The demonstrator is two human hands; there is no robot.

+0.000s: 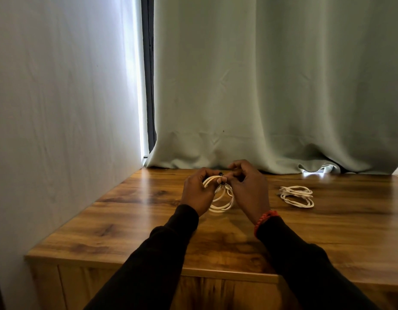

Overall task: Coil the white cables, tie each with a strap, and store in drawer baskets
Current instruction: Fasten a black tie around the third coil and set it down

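wooden cabinet top [131, 220] | pale green curtain [271, 86] behind | white wall [59, 108] left

View: single head-worn wide-angle camera; no second view to overlap.
Facing: forward and slightly down, across the glossy brown wooden cabinet top [131, 222] toward the pale green fabric curtain [271, 86].
Nearness: close; black-sleeved forearms enter from the bottom edge, hands at mid-frame.
Left bound: plain white wall [59, 108], running alongside.
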